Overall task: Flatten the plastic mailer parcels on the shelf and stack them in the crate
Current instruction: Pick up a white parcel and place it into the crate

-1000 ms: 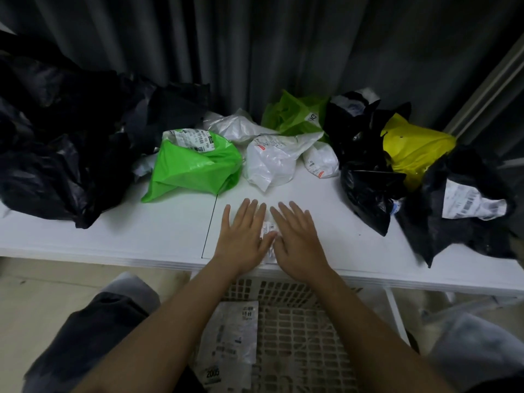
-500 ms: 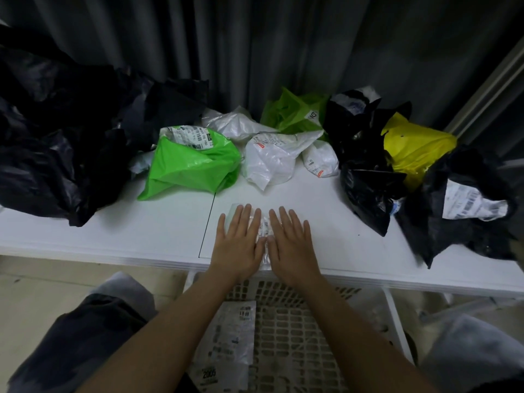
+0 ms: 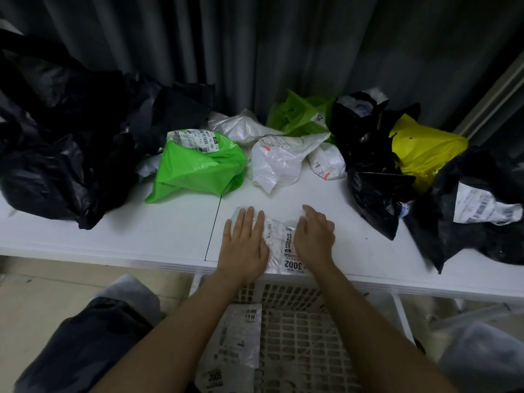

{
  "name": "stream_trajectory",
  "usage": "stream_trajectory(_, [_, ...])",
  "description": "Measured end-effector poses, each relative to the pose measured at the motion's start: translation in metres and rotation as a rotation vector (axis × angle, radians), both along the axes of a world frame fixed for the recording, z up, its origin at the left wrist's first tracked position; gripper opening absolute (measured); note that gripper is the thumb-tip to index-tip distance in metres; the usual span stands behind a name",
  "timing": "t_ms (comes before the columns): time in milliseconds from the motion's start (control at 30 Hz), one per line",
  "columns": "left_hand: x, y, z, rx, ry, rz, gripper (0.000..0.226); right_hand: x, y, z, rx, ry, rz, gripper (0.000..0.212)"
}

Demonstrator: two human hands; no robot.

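A small white mailer (image 3: 279, 242) with a label reading 3002 lies flat near the front edge of the white shelf (image 3: 141, 231). My left hand (image 3: 245, 245) presses flat on its left half, fingers straight. My right hand (image 3: 314, 236) sits on its right side with the fingers curled round the mailer's right edge. Below the shelf stands a pale lattice crate (image 3: 300, 336), and a flattened white mailer (image 3: 235, 350) labelled 2005 lies in its left part.
Crumpled parcels line the back of the shelf: a bright green one (image 3: 198, 165), white ones (image 3: 278, 163), a second green one (image 3: 297, 114), black ones (image 3: 374, 188), a yellow one (image 3: 425, 148) and a labelled black one (image 3: 482, 205). A black pile (image 3: 56, 137) fills the left. A grey curtain hangs behind.
My hands have moved apart, uncovering the label in the middle. My right hand has gone from flat with straight fingers to curled at the mailer's right edge. My left hand stays flat.
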State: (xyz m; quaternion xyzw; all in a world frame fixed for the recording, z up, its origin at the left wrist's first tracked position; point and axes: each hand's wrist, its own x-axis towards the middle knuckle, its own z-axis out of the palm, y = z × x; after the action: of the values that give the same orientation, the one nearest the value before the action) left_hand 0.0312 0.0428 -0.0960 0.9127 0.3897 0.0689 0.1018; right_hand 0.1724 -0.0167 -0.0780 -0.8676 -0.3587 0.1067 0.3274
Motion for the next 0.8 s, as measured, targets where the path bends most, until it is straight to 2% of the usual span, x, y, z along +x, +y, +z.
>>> stream_trajectory(67, [-0.002, 0.002, 0.002, -0.001, -0.001, -0.030, 0.085, 0.013, 0.009, 0.005, -0.115, 0.172, -0.018, 0.040])
stream_trajectory(167, [-0.005, 0.006, 0.001, 0.001, -0.002, -0.042, 0.087, 0.024, 0.018, 0.011, -0.138, 0.361, 0.058, 0.037])
stream_trajectory(233, [-0.005, 0.007, 0.000, 0.004, -0.030, -0.036, 0.086, 0.028, 0.019, 0.015, -0.205, 0.358, 0.147, 0.031])
stream_trajectory(333, [-0.005, 0.010, -0.001, 0.005, -0.036, -0.028, 0.086, 0.028, 0.016, 0.020, -0.268, 0.286, 0.263, 0.005])
stream_trajectory(467, [-0.007, 0.010, -0.004, -0.027, -0.055, -0.035, 0.085, 0.024, 0.009, 0.020, -0.310, 0.130, 0.338, 0.010])
stream_trajectory(533, [-0.008, 0.009, -0.005, -0.063, -0.093, -0.034, 0.085, 0.023, 0.007, 0.016, -0.262, 0.091, 0.315, 0.012])
stream_trajectory(633, [-0.009, 0.010, -0.004, -0.127, -0.159, -0.017, 0.086, 0.023, 0.006, 0.014, -0.181, 0.140, 0.247, 0.013])
stream_trajectory(800, [-0.008, 0.009, -0.002, -0.153, -0.145, 0.004, 0.088, 0.029, -0.002, 0.013, -0.043, 0.203, 0.075, 0.016])
